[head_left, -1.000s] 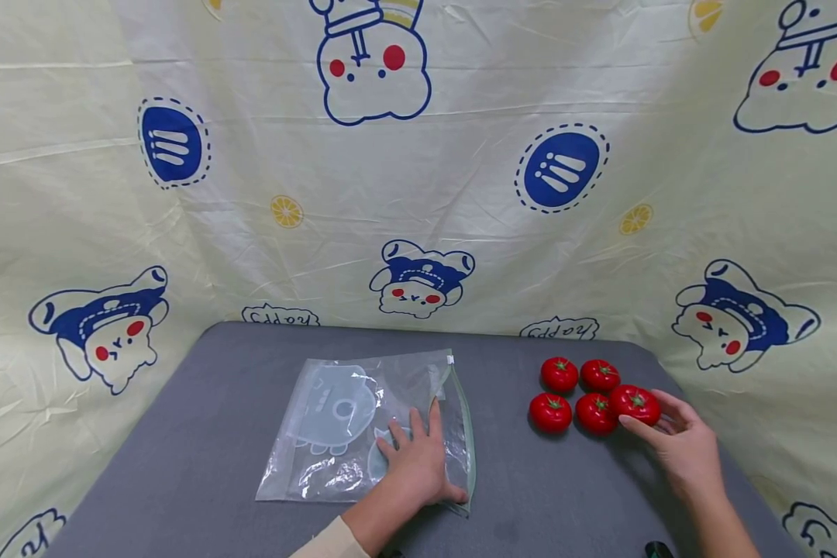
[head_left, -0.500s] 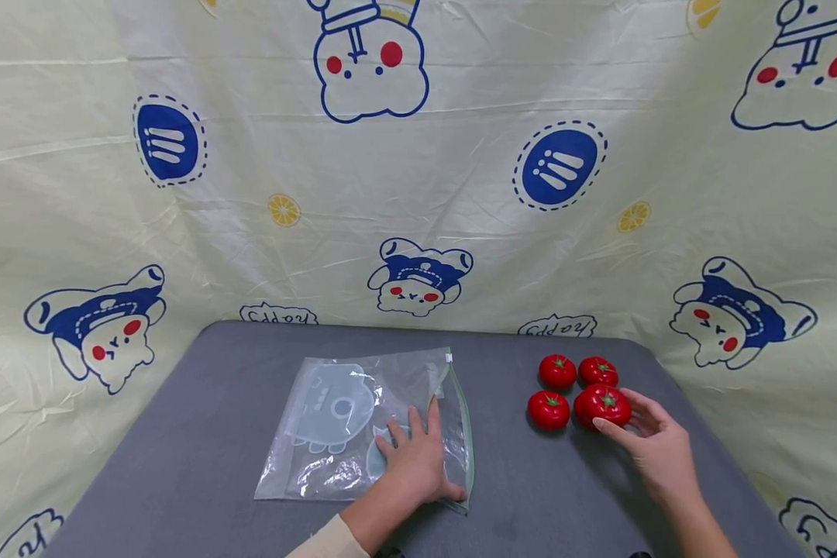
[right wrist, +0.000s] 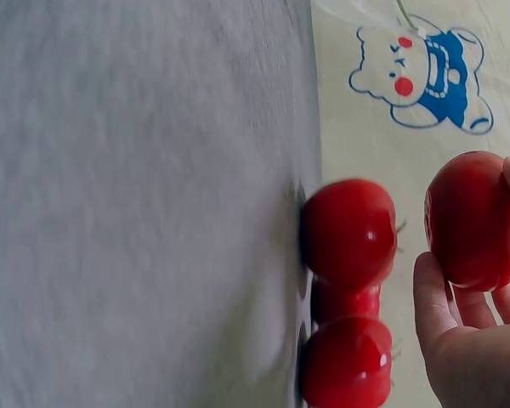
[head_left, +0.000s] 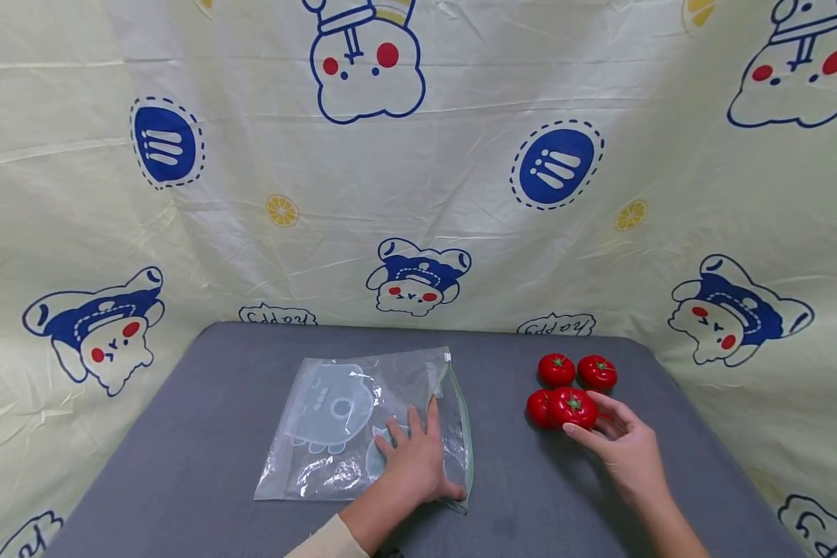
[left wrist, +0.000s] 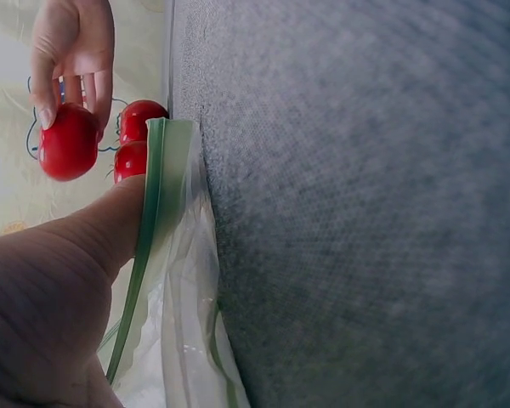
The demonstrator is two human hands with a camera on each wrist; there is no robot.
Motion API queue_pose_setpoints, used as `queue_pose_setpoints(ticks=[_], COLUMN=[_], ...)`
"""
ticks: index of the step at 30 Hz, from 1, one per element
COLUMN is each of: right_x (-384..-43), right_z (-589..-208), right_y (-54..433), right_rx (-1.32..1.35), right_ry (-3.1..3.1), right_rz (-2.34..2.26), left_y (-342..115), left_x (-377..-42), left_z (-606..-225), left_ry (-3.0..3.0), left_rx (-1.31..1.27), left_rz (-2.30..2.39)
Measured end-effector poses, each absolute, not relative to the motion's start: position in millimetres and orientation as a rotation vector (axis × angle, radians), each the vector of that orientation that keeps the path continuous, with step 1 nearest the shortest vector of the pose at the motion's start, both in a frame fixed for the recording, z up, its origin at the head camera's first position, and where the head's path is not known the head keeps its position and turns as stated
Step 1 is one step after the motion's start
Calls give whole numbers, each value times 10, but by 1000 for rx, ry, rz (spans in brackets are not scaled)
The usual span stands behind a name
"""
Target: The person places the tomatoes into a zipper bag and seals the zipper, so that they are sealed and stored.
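A clear zip bag (head_left: pixel 286 465) with a pale printed cartoon and green mouth edge lies flat on the grey table. My left hand (head_left: pixel 421 465) rests on it with fingers spread, thumb close to the mouth. In the left wrist view, the green zip strip (left wrist: pixel 155 170) stands up beside that thumb. A red tomato (head_left: pixel 573 408) is pinched between the thumb and fingers of my right hand (head_left: pixel 631 449), raised above the table in the right wrist view. Near it stand other tomatoes: one back left (head_left: pixel 556 370), one back right (head_left: pixel 597 373), and a front-left tomato (head_left: pixel 539 409), partly covered.
The grey table (head_left: pixel 202 434) has its far edge against a pale curtain (head_left: pixel 460 194) printed with cartoon bears. A white slider (head_left: pixel 449 356) sits at the far corner of the bag's mouth.
My right hand has carried its tomato leftward, past the front-right tomato to overlap the front-left one in the head view. My left hand has stayed on the bag.
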State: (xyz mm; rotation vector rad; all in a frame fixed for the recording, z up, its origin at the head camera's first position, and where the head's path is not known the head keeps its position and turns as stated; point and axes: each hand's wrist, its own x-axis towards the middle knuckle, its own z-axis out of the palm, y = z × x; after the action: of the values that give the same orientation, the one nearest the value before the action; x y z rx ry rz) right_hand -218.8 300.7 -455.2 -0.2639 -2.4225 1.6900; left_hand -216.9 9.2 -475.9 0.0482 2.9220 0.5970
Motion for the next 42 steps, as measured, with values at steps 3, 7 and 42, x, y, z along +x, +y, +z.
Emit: queue_pose_setpoints(ticks=[3, 7, 42], right_x=[-2173, -2170, -2332], right_z=[-4559, -4564, -4682], right_y=[2936, 2834, 2260], right_rx=[-220, -181, 28], right_ry=[-2402, -2391, -2482], right_rz=[1715, 1724, 1876], left_y=[95, 97, 133], left_x=[-2165, -2160, -2224], left_z=[-4759, -4766, -4772], left_ry=[2924, 2934, 2882], left_rx=[50, 55, 55], left_rz=[600, 601, 548])
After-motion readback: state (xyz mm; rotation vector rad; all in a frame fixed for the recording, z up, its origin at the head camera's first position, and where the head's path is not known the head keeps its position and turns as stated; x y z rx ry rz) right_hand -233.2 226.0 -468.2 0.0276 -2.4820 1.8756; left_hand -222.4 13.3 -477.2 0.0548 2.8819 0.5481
